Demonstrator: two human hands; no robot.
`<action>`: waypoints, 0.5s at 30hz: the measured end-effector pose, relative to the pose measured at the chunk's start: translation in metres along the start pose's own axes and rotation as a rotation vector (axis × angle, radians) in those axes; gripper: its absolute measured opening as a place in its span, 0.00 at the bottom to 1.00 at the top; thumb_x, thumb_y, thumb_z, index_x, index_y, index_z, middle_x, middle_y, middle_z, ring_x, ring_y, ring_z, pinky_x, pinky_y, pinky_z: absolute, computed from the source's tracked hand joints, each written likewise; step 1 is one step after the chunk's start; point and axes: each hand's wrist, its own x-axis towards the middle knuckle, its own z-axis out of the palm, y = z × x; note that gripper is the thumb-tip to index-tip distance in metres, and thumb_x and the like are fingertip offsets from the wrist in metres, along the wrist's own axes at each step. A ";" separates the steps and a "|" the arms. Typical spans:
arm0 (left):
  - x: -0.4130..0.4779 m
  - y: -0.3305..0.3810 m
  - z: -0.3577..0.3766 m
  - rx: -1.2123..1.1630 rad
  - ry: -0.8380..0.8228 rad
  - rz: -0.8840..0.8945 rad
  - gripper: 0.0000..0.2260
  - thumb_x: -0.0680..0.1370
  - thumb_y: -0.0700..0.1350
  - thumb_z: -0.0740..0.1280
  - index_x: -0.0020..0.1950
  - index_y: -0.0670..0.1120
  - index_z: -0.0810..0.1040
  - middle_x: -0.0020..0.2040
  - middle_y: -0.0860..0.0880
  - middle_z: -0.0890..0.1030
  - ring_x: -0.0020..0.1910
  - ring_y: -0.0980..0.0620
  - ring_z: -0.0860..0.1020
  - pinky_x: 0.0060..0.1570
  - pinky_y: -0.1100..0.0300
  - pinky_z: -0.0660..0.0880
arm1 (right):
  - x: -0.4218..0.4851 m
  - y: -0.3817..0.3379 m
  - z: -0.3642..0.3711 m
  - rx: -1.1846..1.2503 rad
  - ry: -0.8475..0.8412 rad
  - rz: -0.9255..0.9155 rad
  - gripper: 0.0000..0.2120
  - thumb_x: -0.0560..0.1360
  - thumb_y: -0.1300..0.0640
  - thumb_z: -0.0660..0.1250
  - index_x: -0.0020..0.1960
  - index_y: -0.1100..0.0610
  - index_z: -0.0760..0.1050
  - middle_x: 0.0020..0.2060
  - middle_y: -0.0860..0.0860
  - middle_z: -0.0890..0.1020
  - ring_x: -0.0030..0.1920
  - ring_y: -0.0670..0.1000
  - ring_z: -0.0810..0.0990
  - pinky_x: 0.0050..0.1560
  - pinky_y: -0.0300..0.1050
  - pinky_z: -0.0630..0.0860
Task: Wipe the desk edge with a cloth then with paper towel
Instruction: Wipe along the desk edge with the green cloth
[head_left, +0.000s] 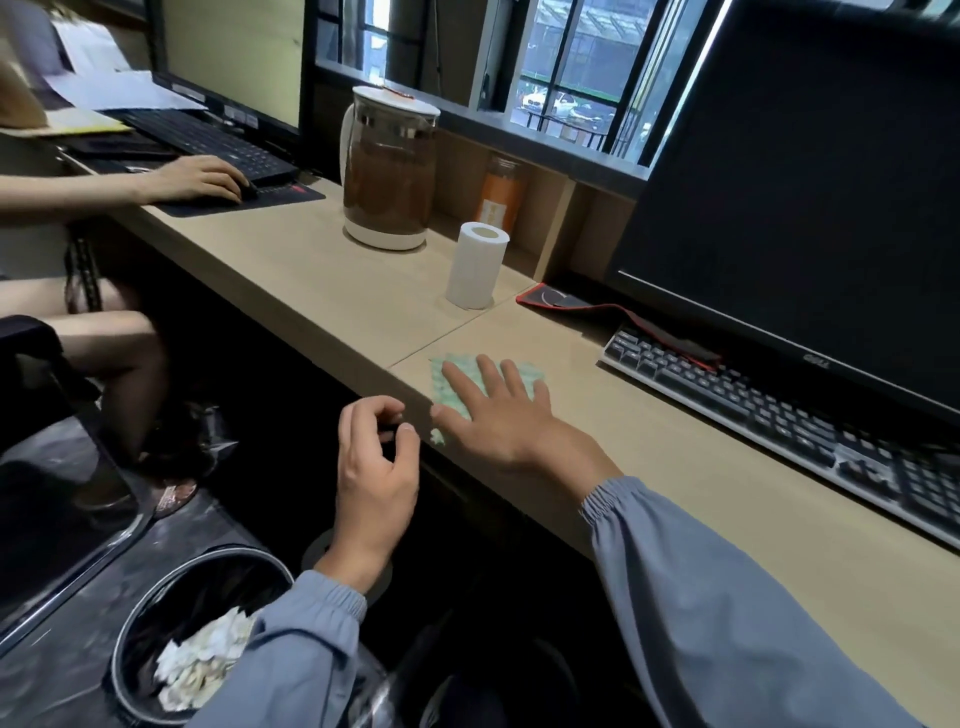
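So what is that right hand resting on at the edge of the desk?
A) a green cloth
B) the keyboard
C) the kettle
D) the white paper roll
A: the right hand lies flat with its fingers spread on the green cloth at the desk edge, while the white paper roll stands farther back with no hand on it.

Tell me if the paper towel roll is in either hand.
No, the paper towel roll stands upright on the desk, clear of both the right hand, flat on the cloth, and the left hand.
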 end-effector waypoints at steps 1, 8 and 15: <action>-0.002 0.001 0.001 -0.012 -0.012 -0.031 0.09 0.82 0.36 0.67 0.56 0.49 0.74 0.55 0.58 0.73 0.55 0.60 0.76 0.56 0.72 0.70 | -0.004 0.001 0.001 -0.021 0.017 -0.003 0.32 0.81 0.30 0.44 0.81 0.36 0.39 0.83 0.51 0.39 0.81 0.58 0.35 0.77 0.68 0.36; -0.013 0.005 -0.010 -0.044 0.003 -0.159 0.05 0.83 0.40 0.65 0.55 0.50 0.75 0.55 0.53 0.75 0.52 0.62 0.76 0.51 0.75 0.69 | 0.021 -0.045 0.012 -0.066 0.174 0.086 0.32 0.83 0.36 0.50 0.82 0.44 0.46 0.83 0.59 0.45 0.80 0.68 0.41 0.74 0.75 0.41; -0.017 0.004 -0.021 -0.057 0.080 -0.203 0.03 0.80 0.54 0.61 0.49 0.59 0.74 0.54 0.47 0.79 0.54 0.46 0.80 0.58 0.49 0.75 | 0.026 -0.065 0.019 -0.214 0.279 0.077 0.30 0.85 0.47 0.55 0.82 0.50 0.46 0.81 0.65 0.51 0.78 0.73 0.49 0.73 0.76 0.50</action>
